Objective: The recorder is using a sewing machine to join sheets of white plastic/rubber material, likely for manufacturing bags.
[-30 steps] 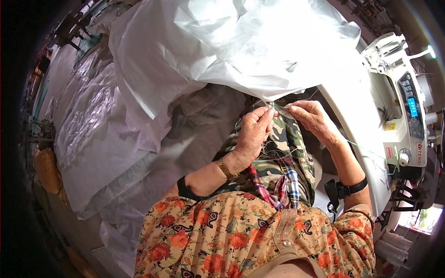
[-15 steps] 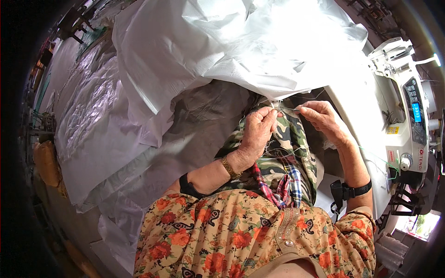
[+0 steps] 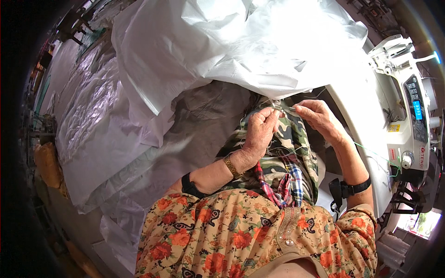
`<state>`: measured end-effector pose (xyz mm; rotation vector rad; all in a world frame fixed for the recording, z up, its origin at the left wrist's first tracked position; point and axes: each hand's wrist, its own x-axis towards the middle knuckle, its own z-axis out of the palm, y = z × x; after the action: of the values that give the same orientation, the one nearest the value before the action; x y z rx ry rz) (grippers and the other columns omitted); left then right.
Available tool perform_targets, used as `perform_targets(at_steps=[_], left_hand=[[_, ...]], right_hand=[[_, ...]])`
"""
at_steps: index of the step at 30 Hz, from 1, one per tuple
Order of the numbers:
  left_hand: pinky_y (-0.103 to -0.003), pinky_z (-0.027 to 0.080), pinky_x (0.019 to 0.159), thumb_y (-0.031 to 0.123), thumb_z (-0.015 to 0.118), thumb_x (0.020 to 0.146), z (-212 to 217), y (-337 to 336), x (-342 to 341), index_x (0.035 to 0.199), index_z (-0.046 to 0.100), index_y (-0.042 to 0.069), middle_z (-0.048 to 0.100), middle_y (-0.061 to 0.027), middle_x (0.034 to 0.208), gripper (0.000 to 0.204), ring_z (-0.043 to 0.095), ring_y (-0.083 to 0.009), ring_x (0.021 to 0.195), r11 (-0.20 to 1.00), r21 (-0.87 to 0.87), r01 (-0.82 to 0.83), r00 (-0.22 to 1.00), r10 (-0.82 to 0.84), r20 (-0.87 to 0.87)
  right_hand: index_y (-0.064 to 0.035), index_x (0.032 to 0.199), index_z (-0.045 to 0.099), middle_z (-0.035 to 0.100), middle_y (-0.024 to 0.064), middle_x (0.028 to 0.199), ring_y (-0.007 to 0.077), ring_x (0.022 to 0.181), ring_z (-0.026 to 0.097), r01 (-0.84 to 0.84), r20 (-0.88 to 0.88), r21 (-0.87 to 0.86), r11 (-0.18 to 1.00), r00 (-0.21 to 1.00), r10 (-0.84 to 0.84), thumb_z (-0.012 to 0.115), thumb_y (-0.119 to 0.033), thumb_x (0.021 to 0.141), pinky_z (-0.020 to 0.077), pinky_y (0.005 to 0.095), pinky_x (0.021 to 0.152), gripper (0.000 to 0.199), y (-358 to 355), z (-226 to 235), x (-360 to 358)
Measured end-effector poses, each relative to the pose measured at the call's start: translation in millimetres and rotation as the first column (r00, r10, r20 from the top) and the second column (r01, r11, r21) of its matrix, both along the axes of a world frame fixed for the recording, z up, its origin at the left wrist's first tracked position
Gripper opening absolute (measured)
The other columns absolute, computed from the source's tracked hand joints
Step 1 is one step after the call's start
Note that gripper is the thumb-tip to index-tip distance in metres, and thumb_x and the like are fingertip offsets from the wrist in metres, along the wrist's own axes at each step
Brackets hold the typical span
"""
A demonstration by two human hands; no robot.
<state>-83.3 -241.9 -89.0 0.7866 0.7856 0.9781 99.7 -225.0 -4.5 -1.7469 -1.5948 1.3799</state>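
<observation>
A large white woven plastic sheet [image 3: 181, 55] is bunched over the table, its near edge hanging above my lap. Close under that edge, my left hand [image 3: 260, 134] pinches a small whitish piece with thin threads, too fine to make out fully. My right hand [image 3: 322, 119] grips a slim dark metallic tool [image 3: 290, 109] between thumb and fingers. Its tip points left and lies at or very near my left fingertips. Loose pale threads [image 3: 282, 152] trail below my left hand over the camouflage cloth [image 3: 273, 169] on my lap.
A white sewing machine [image 3: 403, 111] with a lit blue display stands at the right on a pale table [image 3: 357, 106]. Green thread [image 3: 371, 152] runs from it. More white sheeting [image 3: 88, 116] is heaped at the left, beside an orange-brown bundle [image 3: 46, 162].
My right hand has shifted slightly left, bringing the tool closer to my left fingertips. My left hand keeps its pinch, and the sheet lies almost as before.
</observation>
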Motion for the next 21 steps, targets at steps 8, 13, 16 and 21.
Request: perform_targets(at_steps=[8,13,16,21], left_hand=[[-0.015,0.023,0.042,0.021,0.049,0.101,-3.6,-0.5,7.5,0.097,0.062,-0.001,0.045,0.0065,0.066,0.026,0.031,0.0006,0.052,1.000,-0.005,0.000,0.999,0.000,0.034],[-0.016,0.024,0.043,0.019,0.049,0.101,-3.6,-3.9,11.3,0.097,0.064,0.001,0.048,0.0067,0.066,0.024,0.032,0.0011,0.051,0.997,-0.016,0.081,0.995,-0.082,-0.059],[-0.016,0.024,0.043,0.017,0.050,0.100,-5.7,-4.0,5.6,0.096,0.065,0.002,0.049,0.0071,0.066,0.022,0.034,0.0013,0.051,0.973,0.083,0.217,0.975,-0.213,-0.056],[-0.015,0.034,0.046,0.019,0.053,0.099,-9.3,9.1,-22.7,0.095,0.064,0.001,0.056,0.0023,0.070,0.021,0.041,-0.0015,0.052,0.950,0.185,-0.253,0.949,0.280,-0.142]], right_hand=[[0.0026,0.091,0.068,0.053,-0.0039,0.069,0.0054,0.065,0.044,0.011,-0.070,-0.017,1.000,0.997,-0.012,0.060,-0.036,0.096,0.0387,0.0241,0.056,0.040,2.4,-12.2,0.8],[0.0033,0.089,0.068,0.048,-0.0043,0.065,0.0055,0.063,0.041,-0.009,0.004,0.122,0.993,1.000,0.009,0.059,-0.035,0.096,0.0360,0.0245,0.054,0.040,3.1,-28.4,10.1],[0.0034,0.090,0.068,0.045,-0.0049,0.063,0.0058,0.062,0.040,0.018,-0.023,0.113,0.993,1.000,-0.015,0.059,-0.035,0.096,0.0348,0.0250,0.054,0.040,0.5,-30.7,12.5],[0.0030,0.088,0.068,0.042,-0.0068,0.062,0.0049,0.060,0.038,0.011,-0.006,0.098,0.995,1.000,-0.010,0.059,-0.035,0.096,0.0312,0.0249,0.051,0.040,2.3,-26.9,9.5]])
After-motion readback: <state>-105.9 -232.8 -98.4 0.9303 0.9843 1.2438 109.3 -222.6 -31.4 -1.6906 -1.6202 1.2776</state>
